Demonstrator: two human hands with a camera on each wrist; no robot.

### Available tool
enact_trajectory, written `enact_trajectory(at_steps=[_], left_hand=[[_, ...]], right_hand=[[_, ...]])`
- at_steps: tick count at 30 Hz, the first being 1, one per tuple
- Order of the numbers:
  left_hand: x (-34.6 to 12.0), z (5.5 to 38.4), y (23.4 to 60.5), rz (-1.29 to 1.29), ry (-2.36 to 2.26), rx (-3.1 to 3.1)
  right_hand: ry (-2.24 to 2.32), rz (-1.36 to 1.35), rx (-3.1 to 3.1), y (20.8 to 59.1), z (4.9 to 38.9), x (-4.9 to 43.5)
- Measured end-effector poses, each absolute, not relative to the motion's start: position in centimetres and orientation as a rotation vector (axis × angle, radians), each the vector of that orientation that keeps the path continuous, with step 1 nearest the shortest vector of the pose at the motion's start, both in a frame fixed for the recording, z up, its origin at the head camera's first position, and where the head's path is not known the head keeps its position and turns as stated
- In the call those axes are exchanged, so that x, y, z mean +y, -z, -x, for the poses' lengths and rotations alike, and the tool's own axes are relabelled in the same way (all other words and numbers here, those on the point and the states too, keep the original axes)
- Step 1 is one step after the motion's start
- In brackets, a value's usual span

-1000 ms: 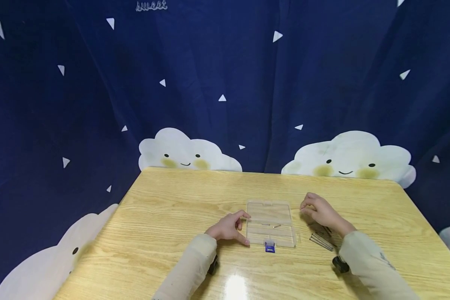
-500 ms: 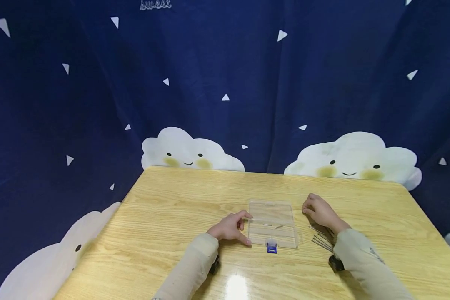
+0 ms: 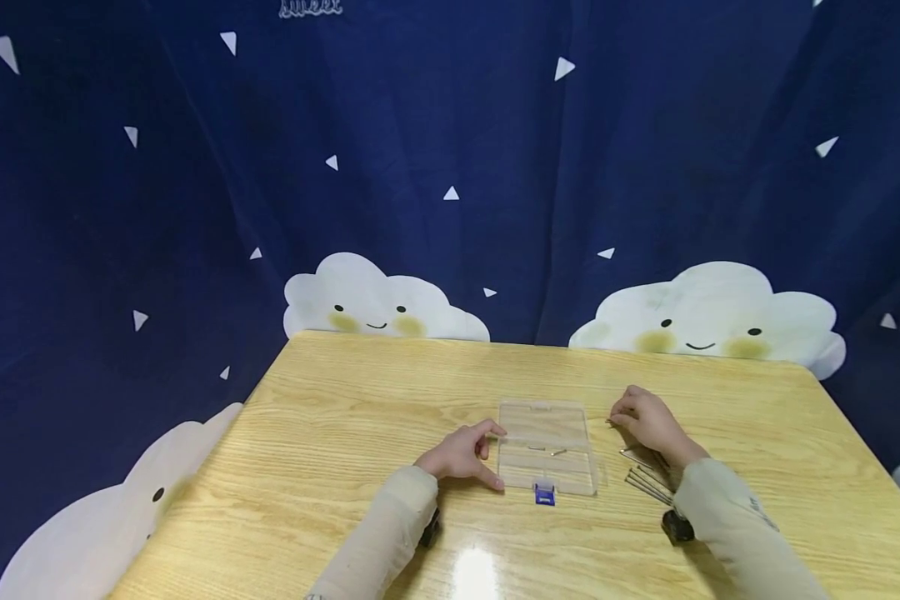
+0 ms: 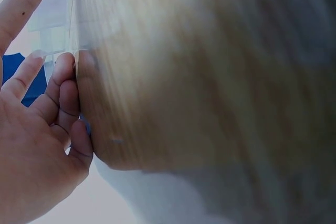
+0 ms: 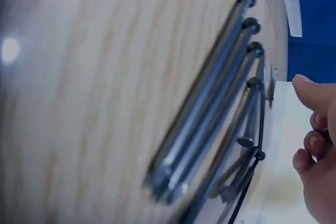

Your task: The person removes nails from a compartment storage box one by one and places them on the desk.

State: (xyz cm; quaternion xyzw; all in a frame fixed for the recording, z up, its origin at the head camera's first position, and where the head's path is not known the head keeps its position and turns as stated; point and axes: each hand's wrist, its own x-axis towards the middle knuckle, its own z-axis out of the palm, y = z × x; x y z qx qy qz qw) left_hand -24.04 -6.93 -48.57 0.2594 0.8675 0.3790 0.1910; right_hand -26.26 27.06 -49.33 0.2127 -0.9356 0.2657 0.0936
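A clear plastic box (image 3: 543,447) with a blue latch (image 3: 544,494) lies opened flat on the table. Two small metal pieces (image 3: 558,452), like short nails, lie in it. My left hand (image 3: 459,452) touches the box's left edge with thumb and forefinger spread apart; its other fingers (image 4: 65,72) are bent. My right hand (image 3: 651,425) is right of the box, its fingers curled low over the table. By its fingertips is a small metal piece (image 3: 610,423); whether it is pinched is hidden. Several long nails (image 5: 210,98) lie below the right wrist, some partly covered.
The wooden table (image 3: 390,392) ends at a dark blue curtain (image 3: 450,125) with white triangles and clouds. A black wrist device (image 3: 677,527) hangs beneath the right sleeve. Light glares off the table (image 3: 476,571) at the front.
My right hand has drawn back slightly to the right, and the small metal piece by its fingertips shows again. The left hand stays at the box edge. The head view has shifted a little.
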Motion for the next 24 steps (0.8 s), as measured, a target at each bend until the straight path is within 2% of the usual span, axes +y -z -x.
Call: enact_trajectory(at_steps=[24], left_hand=[[-6.9, 24.1, 48.8, -0.714, -1.070, 2.445]], right_hand=[[-1.010, -0.642, -2.611, 49.5, 23.4, 24.8]])
